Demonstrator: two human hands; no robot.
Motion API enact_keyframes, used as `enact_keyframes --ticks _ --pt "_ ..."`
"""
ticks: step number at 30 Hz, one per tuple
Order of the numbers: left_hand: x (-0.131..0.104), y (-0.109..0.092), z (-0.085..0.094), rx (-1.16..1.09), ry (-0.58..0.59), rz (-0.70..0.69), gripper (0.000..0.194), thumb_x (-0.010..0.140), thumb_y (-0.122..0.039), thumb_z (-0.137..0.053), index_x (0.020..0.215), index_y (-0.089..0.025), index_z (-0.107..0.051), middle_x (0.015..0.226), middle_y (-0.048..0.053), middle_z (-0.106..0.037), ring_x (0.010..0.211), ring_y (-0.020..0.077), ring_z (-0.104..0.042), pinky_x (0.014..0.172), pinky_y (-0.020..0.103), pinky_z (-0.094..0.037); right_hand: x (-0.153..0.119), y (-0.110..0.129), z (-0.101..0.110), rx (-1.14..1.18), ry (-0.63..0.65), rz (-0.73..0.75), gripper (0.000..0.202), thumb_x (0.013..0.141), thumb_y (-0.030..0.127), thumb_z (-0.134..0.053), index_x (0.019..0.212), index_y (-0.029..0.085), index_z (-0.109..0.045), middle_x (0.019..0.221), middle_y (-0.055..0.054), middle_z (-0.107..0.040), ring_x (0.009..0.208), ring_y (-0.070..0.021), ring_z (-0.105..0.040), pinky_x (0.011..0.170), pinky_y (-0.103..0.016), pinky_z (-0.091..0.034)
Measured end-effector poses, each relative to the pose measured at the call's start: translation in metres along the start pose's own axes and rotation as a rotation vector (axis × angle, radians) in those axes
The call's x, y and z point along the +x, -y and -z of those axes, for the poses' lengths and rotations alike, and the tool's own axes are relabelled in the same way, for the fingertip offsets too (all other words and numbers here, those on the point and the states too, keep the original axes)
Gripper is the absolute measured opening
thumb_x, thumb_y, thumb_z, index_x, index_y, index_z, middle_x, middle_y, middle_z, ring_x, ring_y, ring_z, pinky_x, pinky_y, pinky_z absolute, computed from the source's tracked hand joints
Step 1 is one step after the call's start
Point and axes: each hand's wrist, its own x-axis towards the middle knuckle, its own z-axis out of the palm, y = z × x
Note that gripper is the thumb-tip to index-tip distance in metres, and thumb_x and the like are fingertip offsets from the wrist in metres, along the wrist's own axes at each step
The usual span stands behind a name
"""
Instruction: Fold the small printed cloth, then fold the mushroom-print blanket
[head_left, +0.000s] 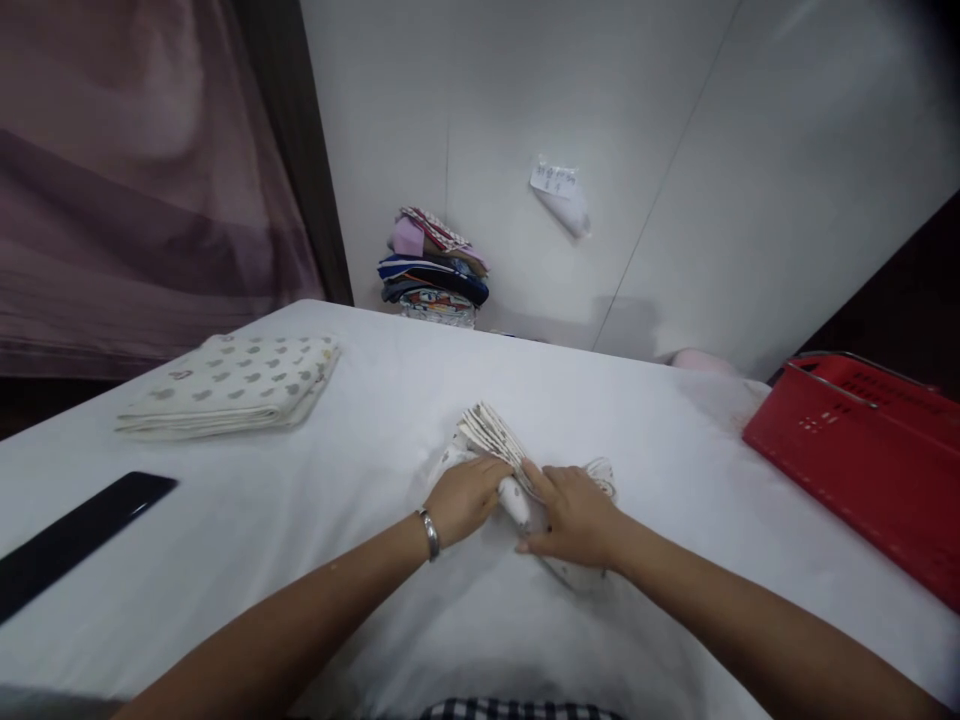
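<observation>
A white patterned cloth [495, 435], bunched into pleats at its upper end, lies on the white-covered table [375, 370]. My left hand [466, 498], with a silver bracelet at the wrist, is closed on its left part. From the right, my right hand [574, 512] grips the same cloth, its thumb and fingers around a fold. Part of the cloth sticks out beyond my right hand and below it. My hands are close together, and the cloth beneath them is partly hidden.
A folded patterned cloth [240, 385] lies at the left, above a long black object [82, 535]. On the right stands a red basket [862, 450]. Stacked clothes [435, 265] are beyond the far edge, and a plastic packet [562, 198] is farther back.
</observation>
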Motion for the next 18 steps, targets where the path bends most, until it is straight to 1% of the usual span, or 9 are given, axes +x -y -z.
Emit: enact_keyframes --ticks 1,2,5,8,10,13,14,16,18 --pt "0.002 0.000 0.001 0.004 0.011 0.012 0.035 0.076 -0.007 -0.043 0.106 -0.021 -0.053 0.104 0.002 -0.062 0.099 0.0171 -0.055 0.083 0.031 -0.044 -0.001 0.006 -0.004 -0.019 -0.015 -0.019 0.096 0.063 0.064 -0.062 0.137 0.016 -0.024 0.111 -0.015 -0.052 0.099 -0.0285 -0.048 0.086 -0.040 -0.032" --pt "0.003 0.001 0.001 0.007 0.019 0.023 0.034 0.075 -0.007 -0.043 0.104 -0.021 -0.054 0.101 0.001 -0.062 0.096 0.0168 -0.055 0.081 0.030 -0.045 -0.002 0.010 -0.007 -0.047 -0.038 -0.039 0.097 0.063 0.062 -0.063 0.139 0.017 -0.022 0.112 -0.015 -0.051 0.100 -0.0290 -0.047 0.086 -0.041 -0.031" --pt "0.008 0.004 0.004 0.016 0.008 0.036 0.034 0.076 -0.007 -0.043 0.104 -0.022 -0.054 0.102 0.001 -0.062 0.096 0.0155 -0.056 0.079 0.028 -0.045 0.002 0.016 -0.018 -0.143 -0.098 -0.091 0.079 0.074 0.040 -0.060 0.140 0.017 -0.022 0.107 -0.015 -0.052 0.095 -0.0281 -0.048 0.084 -0.041 -0.032" --pt "0.013 0.005 0.008 0.104 -0.080 0.023 0.032 0.080 -0.009 -0.043 0.107 -0.021 -0.053 0.107 0.002 -0.061 0.100 0.0171 -0.054 0.083 0.031 -0.044 0.012 0.004 -0.016 -0.137 -0.085 -0.123 0.064 0.080 0.021 -0.047 0.140 0.019 -0.023 0.102 -0.014 -0.055 0.090 -0.0253 -0.052 0.080 -0.038 -0.035" --pt "0.015 0.000 0.012 0.191 -0.206 -0.023 0.031 0.082 -0.010 -0.043 0.110 -0.019 -0.053 0.112 0.005 -0.059 0.106 0.0195 -0.051 0.089 0.036 -0.042 0.018 -0.012 -0.006 -0.033 -0.052 -0.163 0.063 0.080 0.020 -0.044 0.140 0.021 -0.023 0.104 -0.012 -0.057 0.091 -0.0242 -0.054 0.079 -0.035 -0.037" --pt "0.012 -0.016 0.010 0.223 -0.378 -0.194 0.032 0.082 -0.008 -0.042 0.111 -0.018 -0.053 0.117 0.007 -0.057 0.112 0.0208 -0.047 0.094 0.040 -0.038 0.018 -0.043 0.017 0.183 -0.033 -0.268 0.065 0.080 0.027 -0.046 0.141 0.027 -0.023 0.114 -0.008 -0.058 0.099 -0.0234 -0.055 0.081 -0.031 -0.039" --pt "0.009 -0.021 0.006 0.204 -0.389 -0.262 0.033 0.081 -0.007 -0.042 0.109 -0.017 -0.054 0.116 0.008 -0.058 0.111 0.0204 -0.048 0.093 0.039 -0.040 0.015 -0.053 0.025 0.240 -0.048 -0.309 0.064 0.080 0.029 -0.047 0.140 0.030 -0.024 0.117 -0.006 -0.057 0.101 -0.0232 -0.054 0.081 -0.031 -0.040" --pt "0.001 -0.028 -0.007 0.158 -0.339 -0.392 0.031 0.080 -0.005 -0.040 0.102 -0.018 -0.057 0.111 0.007 -0.060 0.105 0.0185 -0.052 0.089 0.035 -0.044 0.003 -0.074 0.042 0.313 -0.112 -0.388 0.061 0.079 0.031 -0.048 0.137 0.034 -0.029 0.119 -0.002 -0.056 0.103 -0.0227 -0.055 0.082 -0.031 -0.041" --pt "-0.007 -0.028 -0.025 0.133 -0.279 -0.448 0.028 0.079 -0.004 -0.039 0.092 -0.019 -0.060 0.106 0.005 -0.063 0.100 0.0168 -0.056 0.085 0.031 -0.047 -0.016 -0.094 0.060 0.346 -0.219 -0.441 0.057 0.078 0.029 -0.049 0.133 0.035 -0.037 0.119 0.001 -0.057 0.103 -0.0214 -0.055 0.084 -0.030 -0.041"
